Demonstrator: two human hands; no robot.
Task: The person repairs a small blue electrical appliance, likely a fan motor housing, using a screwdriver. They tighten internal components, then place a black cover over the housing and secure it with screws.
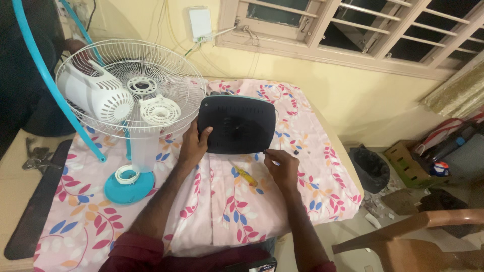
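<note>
The left hand (194, 142) has its grip pinched on the left edge of a dark rounded-rectangular fan base (237, 124), thumb curled over the upper face and the other fingers hidden behind the rim. The right hand (283, 166) sits at the base's lower right corner, fingers bent and drawn together against the edge; whether it truly clamps the corner or only touches it I cannot tell from here. Both forearms reach forward from dark red sleeves, the left rising almost straight up the cloth, the right angling inward from the near right. The base is tilted up on edge, its underside facing the person: matte black-blue, with faint ribs radiating from a central spot and a thin pale rim showing along the top. It stands over the middle of a table (15, 166) covered with a pink floral cloth (222, 211). Just beneath it, between the two hands, lies a yellow-handled screwdriver (245, 176). A small dark screw (296, 151) rests on the cloth near the right hand. To the left stands a white wire fan guard (166, 65) with a white motor housing (96, 93) behind it, above a round blue piece (129, 188). A bunch of keys (35, 158) lies at the table's far left.
</note>
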